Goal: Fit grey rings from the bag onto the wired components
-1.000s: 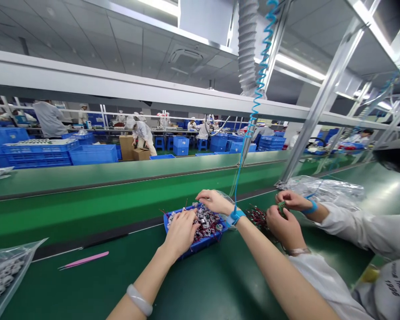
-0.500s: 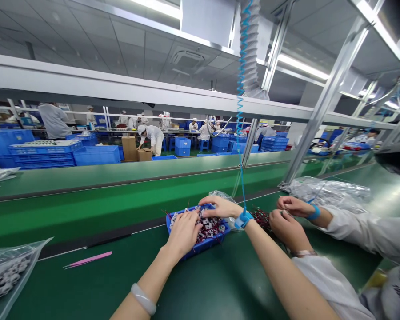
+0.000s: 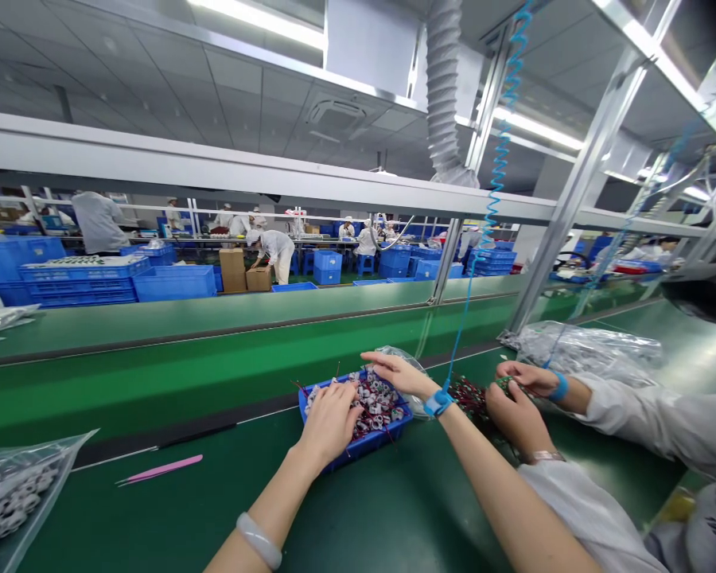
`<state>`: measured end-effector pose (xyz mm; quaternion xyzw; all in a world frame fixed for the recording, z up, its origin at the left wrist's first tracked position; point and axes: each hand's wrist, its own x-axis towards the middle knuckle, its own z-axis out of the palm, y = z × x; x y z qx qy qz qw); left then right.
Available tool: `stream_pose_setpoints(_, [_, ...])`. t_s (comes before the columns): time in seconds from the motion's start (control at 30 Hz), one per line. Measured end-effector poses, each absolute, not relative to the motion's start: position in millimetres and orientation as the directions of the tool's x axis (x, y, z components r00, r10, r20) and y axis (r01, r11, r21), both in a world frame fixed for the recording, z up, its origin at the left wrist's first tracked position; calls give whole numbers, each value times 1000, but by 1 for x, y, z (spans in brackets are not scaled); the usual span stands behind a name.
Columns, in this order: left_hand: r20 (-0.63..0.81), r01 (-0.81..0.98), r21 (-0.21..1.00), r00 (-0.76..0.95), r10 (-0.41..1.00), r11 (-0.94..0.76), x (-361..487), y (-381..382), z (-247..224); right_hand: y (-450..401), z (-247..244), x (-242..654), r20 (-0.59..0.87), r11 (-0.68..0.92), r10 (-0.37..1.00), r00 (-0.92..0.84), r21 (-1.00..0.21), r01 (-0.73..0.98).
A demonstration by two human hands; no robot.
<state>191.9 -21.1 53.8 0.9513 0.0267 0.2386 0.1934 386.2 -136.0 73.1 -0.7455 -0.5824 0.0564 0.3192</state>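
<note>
A blue bin stands on the green bench, filled with small white ring-shaped parts that have dark red wires. My left hand lies palm down over the bin's left half, fingers spread and resting on the parts, nothing seen in its grasp. Above the bin's back right corner, my right hand hovers with fingers stretched out and holds nothing. A blue wrist strap with a coiled cord is around my right wrist.
Pink tweezers lie at left, near a clear bag of white parts. At right, a co-worker's hands handle a small green piece beside a pile of red-wired parts. Plastic bags lie behind; a metal post rises there.
My right hand has lifted off the parts and its fingers have straightened. The coiled cord has swung right. My left hand stays on the bin.
</note>
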Motion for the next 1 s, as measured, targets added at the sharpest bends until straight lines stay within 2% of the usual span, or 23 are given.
stream_pose_setpoints(0.17, [461, -53, 387, 876, 143, -920, 192, -21, 53, -126, 64, 380, 286, -132, 904, 319, -522, 842])
stream_pose_setpoints(0.33, [472, -67, 384, 872, 134, -921, 194, -20, 50, -129, 66, 375, 346, -164, 859, 377, -512, 843])
stream_pose_setpoints(0.47, [481, -64, 392, 865, 145, -918, 194, -20, 49, -137, 60, 369, 295, -158, 890, 349, -517, 841])
stream_pose_setpoints(0.57, [470, -71, 445, 867, 166, -893, 190, -19, 53, -137, 55, 369, 269, -164, 900, 342, -519, 839])
stream_pose_setpoints(0.77, [495, -209, 616, 852, 167, -760, 179, -15, 62, -144, 67, 362, 289, -156, 894, 343, -518, 841])
stream_pose_setpoints(1.0, [520, -196, 642, 822, 232, -741, 178, -12, 47, -151, 57, 341, 279, -115, 925, 257, -440, 891])
